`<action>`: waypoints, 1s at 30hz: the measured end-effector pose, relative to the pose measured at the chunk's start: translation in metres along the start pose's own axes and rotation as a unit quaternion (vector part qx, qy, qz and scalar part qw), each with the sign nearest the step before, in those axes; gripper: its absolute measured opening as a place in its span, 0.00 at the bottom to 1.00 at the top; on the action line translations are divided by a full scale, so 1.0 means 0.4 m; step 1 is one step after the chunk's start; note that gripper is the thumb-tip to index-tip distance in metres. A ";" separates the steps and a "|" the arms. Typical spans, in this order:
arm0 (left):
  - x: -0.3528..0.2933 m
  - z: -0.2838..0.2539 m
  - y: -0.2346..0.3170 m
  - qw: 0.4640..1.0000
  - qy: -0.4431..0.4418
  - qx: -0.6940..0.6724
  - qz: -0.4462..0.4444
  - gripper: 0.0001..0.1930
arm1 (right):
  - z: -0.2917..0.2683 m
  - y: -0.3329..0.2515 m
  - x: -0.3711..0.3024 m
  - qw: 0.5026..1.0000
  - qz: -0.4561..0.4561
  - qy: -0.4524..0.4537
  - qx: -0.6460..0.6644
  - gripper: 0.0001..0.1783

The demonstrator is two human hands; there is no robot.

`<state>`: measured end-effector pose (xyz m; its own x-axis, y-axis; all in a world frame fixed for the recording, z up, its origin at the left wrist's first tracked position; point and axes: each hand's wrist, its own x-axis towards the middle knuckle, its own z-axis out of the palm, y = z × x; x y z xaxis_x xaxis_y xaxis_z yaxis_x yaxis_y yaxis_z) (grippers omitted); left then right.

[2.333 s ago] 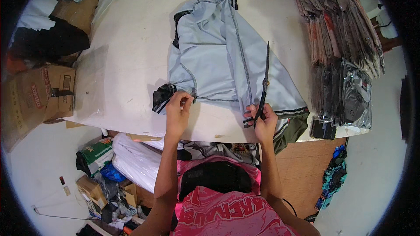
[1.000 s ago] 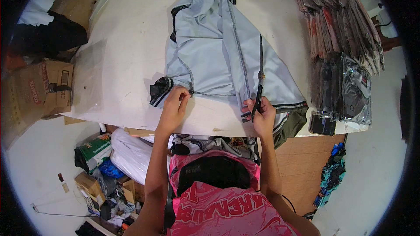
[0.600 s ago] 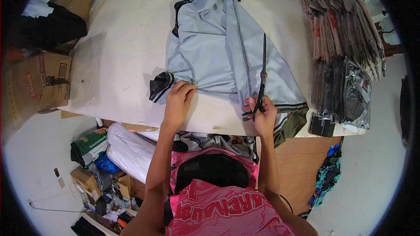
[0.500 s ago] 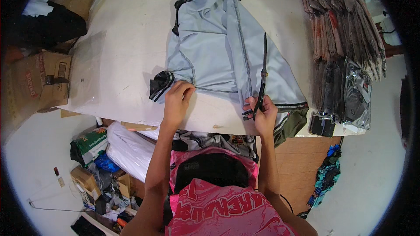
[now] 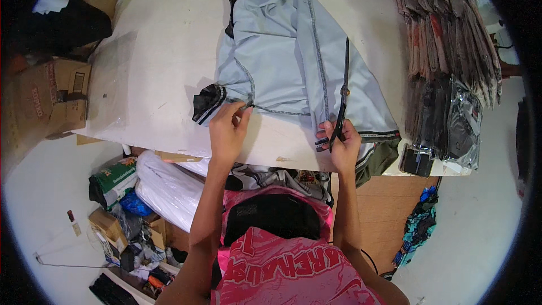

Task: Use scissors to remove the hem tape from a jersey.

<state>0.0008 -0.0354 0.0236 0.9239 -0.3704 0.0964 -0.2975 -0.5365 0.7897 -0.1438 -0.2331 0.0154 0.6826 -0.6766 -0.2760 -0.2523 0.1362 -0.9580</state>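
A light grey garment lies spread on the white table, its dark stitched seams facing up. My left hand is closed at the near left edge, thumb and fingertips pinching the fabric at a seam beside a black-and-white striped cuff. In my right hand is a pair of black scissors, blades together and pointing away from me over the cloth. The fingers of that hand also touch the garment's near edge beside the dark striped hem.
Stacks of bagged folded garments line the table's right side, with a dark flat case at the near corner. A cardboard box stands at the left. White plastic-wrapped rolls lie below the table edge.
The view has shifted slightly. My left hand has turned a little at the seam, its fingertips still on the fabric. The scissors stay in my right hand, blades still together.
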 end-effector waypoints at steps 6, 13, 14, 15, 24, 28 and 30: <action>0.007 0.030 -0.025 0.999 0.017 0.009 0.032 0.05 | 0.004 0.008 -0.003 0.999 -0.035 0.015 0.010 0.10; 0.004 0.002 0.001 0.972 -0.021 -0.231 -0.050 0.06 | -0.031 -0.029 -0.122 0.999 0.002 -0.042 0.024 0.11; 0.000 0.002 -0.004 0.971 -0.019 -0.232 -0.056 0.06 | -0.029 -0.030 -0.137 0.997 0.045 -0.059 0.011 0.12; -0.003 0.004 0.008 0.955 -0.028 -0.284 -0.087 0.05 | -0.037 -0.014 -0.158 0.997 0.048 -0.058 0.009 0.12; 0.016 0.000 0.108 0.866 -0.065 -0.470 -0.159 0.09 | -0.037 -0.027 -0.242 0.983 -0.035 -0.171 -0.062 0.19; 0.017 -0.004 0.132 0.824 -0.078 -0.533 -0.177 0.09 | -0.052 -0.058 -0.237 0.970 -0.092 -0.122 -0.189 0.21; 0.014 -0.010 0.153 0.820 -0.070 -0.539 -0.181 0.09 | -0.049 -0.089 -0.228 0.943 -0.132 -0.084 -0.294 0.22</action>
<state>-0.0110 -0.0672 0.0750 0.8452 -0.4596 -0.2728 0.4452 0.3229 0.8352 -0.2107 -0.1905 0.0761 0.8617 -0.4996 -0.0888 -0.3602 -0.4790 -0.8005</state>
